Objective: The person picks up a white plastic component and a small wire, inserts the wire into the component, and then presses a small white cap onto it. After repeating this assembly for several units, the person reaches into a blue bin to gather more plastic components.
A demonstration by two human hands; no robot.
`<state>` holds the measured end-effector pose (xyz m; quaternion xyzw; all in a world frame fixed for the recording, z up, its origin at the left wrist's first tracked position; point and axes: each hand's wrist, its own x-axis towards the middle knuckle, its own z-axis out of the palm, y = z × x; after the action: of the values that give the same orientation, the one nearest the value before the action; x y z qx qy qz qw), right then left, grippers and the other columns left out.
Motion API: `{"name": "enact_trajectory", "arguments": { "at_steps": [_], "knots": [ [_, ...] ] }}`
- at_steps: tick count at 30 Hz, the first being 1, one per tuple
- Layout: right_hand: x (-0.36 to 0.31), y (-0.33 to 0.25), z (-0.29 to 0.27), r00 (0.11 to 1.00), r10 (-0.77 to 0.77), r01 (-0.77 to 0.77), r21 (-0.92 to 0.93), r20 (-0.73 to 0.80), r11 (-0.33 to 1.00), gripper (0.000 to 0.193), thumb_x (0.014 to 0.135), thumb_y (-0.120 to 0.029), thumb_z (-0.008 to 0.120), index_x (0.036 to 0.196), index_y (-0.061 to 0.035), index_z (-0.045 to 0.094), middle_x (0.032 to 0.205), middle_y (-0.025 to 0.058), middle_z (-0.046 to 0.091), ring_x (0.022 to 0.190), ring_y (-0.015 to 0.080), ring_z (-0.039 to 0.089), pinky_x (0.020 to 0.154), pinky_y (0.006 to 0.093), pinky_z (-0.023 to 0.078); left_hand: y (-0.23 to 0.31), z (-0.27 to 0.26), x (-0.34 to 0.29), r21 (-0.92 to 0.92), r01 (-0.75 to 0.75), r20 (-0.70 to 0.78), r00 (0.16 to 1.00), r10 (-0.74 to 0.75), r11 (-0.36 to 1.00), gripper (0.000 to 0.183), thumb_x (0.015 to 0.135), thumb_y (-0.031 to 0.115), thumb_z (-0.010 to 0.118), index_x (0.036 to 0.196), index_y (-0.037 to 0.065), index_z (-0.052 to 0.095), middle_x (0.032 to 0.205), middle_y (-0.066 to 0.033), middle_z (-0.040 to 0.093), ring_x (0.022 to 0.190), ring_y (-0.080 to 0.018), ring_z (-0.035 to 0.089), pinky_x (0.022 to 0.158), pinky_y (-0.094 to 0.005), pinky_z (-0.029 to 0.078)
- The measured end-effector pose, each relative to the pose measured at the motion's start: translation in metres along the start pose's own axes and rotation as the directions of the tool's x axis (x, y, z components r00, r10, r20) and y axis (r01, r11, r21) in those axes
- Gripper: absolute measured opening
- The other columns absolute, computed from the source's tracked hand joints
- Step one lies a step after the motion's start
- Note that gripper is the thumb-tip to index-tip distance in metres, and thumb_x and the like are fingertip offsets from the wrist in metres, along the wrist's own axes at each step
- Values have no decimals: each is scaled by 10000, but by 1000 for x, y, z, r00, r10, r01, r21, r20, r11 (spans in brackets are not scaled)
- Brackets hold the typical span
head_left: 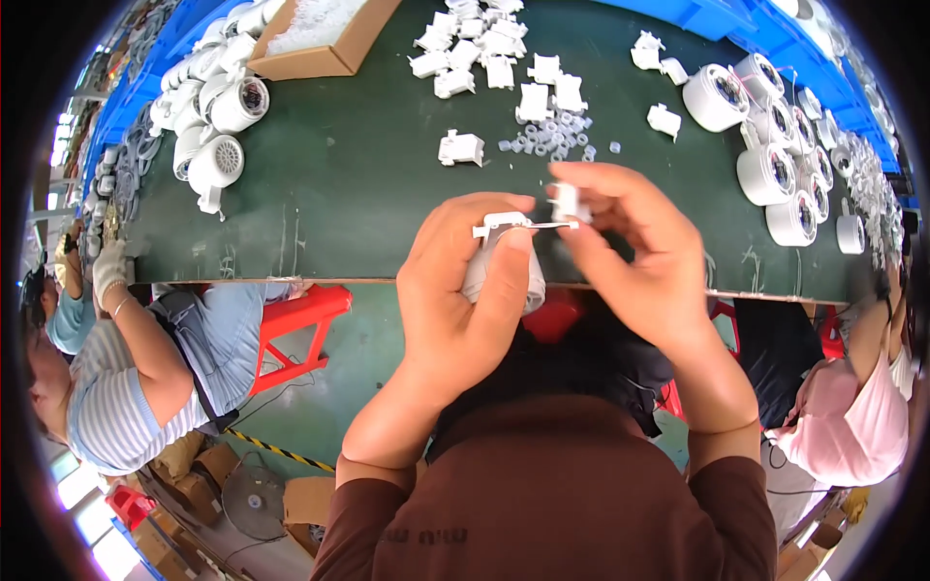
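My left hand [441,281] is wrapped round a white cylindrical housing [534,293], held just over the table's near edge. From the housing's top a thin white lead [549,226] runs across to the fingers of my right hand [644,252]. Between that hand's thumb and forefinger sits a small white plastic part [566,201], slightly blurred. Beyond my hands a similar loose white part [461,148] lies on the green table. Small translucent rings [552,137] are scattered in front of a pile of white parts [470,46].
White cylindrical units stand in groups at the right [767,174] and left [215,162]. An open cardboard box [308,64] is at the back left, with blue bins [668,14] along the far edge. Co-workers [136,382] sit on both sides; a red stool [302,324] is at the left.
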<state>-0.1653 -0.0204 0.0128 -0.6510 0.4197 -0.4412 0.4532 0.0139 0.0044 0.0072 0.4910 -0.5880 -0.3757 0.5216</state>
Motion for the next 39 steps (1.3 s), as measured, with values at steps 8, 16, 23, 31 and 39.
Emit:
{"name": "enact_trajectory", "arguments": {
  "at_steps": [8,16,23,31,39],
  "knots": [
    [-15,-26,11,997,77,-78,212,10,974,383,923,109,626,1298,40,590,1211,101,661,1130,170,651,985,320,520,-5,8,3,296,-241,-35,964,262,924,181,929,54,595,1097,12,645,1061,-134,678,894,-306,596,812,-392,468],
    [-13,-15,24,997,46,-32,225,-54,974,413,882,141,666,1270,6,625,1146,70,638,1094,157,648,960,302,523,-6,9,0,365,-251,-6,962,272,896,301,971,130,481,1197,-13,618,1128,-163,656,920,-325,570,836,-409,461],
    [-23,-5,35,989,-29,44,97,-147,994,404,894,114,678,1277,1,618,1147,67,631,1083,149,630,944,288,516,-11,17,-2,425,-319,-13,933,358,847,339,975,217,464,1170,-16,614,1121,-161,656,931,-337,571,833,-417,450],
    [-24,-3,35,991,-76,92,142,-114,986,354,956,98,603,1294,-8,592,1196,94,612,1130,166,607,946,296,518,-16,12,0,405,-392,24,908,419,826,305,918,212,580,1127,-7,615,1096,-138,666,906,-318,592,803,-400,448],
    [-17,-2,3,999,-37,40,174,-20,984,227,1023,5,549,1243,20,606,1108,76,660,980,136,640,860,266,529,-13,-1,9,389,-461,118,884,453,798,301,812,98,717,1091,19,638,1018,-115,694,853,-302,620,754,-382,478]
  ]
}}
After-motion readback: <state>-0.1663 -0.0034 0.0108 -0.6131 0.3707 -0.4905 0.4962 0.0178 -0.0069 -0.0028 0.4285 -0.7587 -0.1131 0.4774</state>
